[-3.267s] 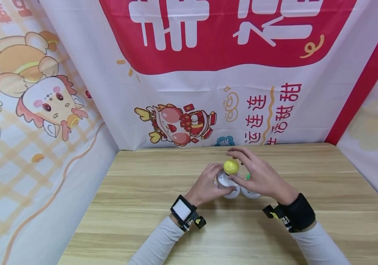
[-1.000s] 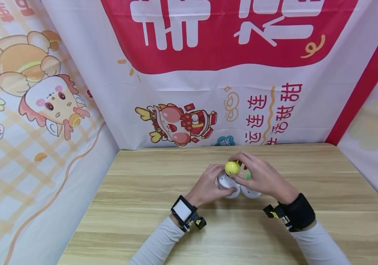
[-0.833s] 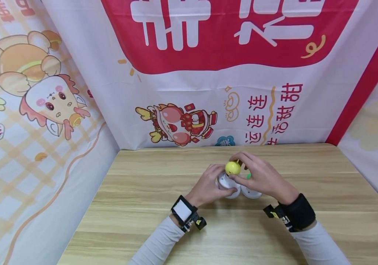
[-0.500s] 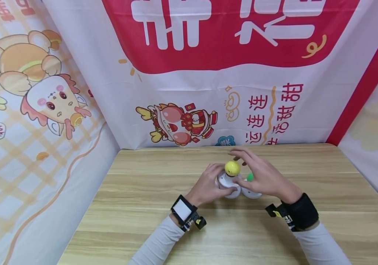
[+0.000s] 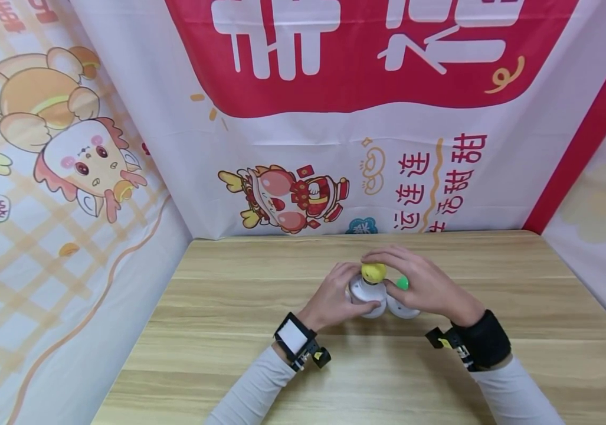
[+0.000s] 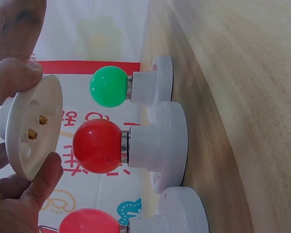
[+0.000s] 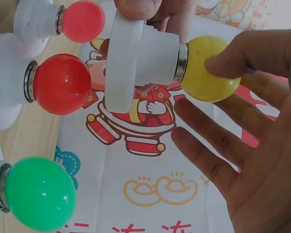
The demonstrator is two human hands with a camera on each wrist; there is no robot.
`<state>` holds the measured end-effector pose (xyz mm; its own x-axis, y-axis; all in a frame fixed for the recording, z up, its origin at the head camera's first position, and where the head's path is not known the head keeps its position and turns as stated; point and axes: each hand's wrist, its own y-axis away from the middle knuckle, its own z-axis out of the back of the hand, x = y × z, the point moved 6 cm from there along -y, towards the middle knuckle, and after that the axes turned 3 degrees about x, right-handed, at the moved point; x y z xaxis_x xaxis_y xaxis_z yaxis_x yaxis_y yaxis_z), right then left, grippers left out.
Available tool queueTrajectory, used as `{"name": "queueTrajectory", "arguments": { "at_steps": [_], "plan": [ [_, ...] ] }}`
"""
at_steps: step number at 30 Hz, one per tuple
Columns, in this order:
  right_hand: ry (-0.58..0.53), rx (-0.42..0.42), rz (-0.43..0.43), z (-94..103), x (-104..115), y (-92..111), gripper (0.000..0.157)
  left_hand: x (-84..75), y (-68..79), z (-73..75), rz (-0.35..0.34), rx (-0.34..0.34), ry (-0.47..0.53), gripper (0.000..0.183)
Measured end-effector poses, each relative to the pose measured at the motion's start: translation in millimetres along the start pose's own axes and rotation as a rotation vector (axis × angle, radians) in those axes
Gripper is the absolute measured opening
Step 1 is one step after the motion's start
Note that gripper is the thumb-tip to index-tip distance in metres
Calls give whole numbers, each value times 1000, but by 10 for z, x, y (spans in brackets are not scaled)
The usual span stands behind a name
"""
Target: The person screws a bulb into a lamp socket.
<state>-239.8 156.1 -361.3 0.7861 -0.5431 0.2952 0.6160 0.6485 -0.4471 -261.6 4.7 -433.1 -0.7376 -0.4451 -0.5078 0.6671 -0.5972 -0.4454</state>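
Observation:
My left hand point(image 5: 334, 295) grips the rim of a white lamp holder point(image 7: 121, 63) above the table, tilted so that two brass terminals on its underside face the left wrist camera. A yellow bulb point(image 7: 199, 73) sits in this holder, its metal collar showing. Around the bulb, my right hand point(image 5: 425, 283) has its thumb on the near side and a finger behind, while other fingers spread loosely. Below stand more white holders with a green bulb point(image 6: 109, 86), a red bulb point(image 6: 99, 145) and a pinkish-red bulb point(image 6: 89, 222).
The wooden table point(image 5: 218, 330) extends around the hands, its back edge meeting a printed cloth point(image 5: 292, 136). Another printed cloth point(image 5: 69, 248) hangs along the left side. The standing holders are close together directly under the held one.
My right fingers have come off the yellow bulb, spread, and closed around it again. The left hand keeps its hold on the lamp holder, nearly still.

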Motion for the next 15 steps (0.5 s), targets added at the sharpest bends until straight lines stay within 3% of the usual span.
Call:
{"name": "queueTrajectory", "arguments": {
  "at_steps": [15],
  "plan": [
    [107,-61,-49,6,-19,-12,47,-28,-7,-17,-43,-12,1,72]
  ]
}}
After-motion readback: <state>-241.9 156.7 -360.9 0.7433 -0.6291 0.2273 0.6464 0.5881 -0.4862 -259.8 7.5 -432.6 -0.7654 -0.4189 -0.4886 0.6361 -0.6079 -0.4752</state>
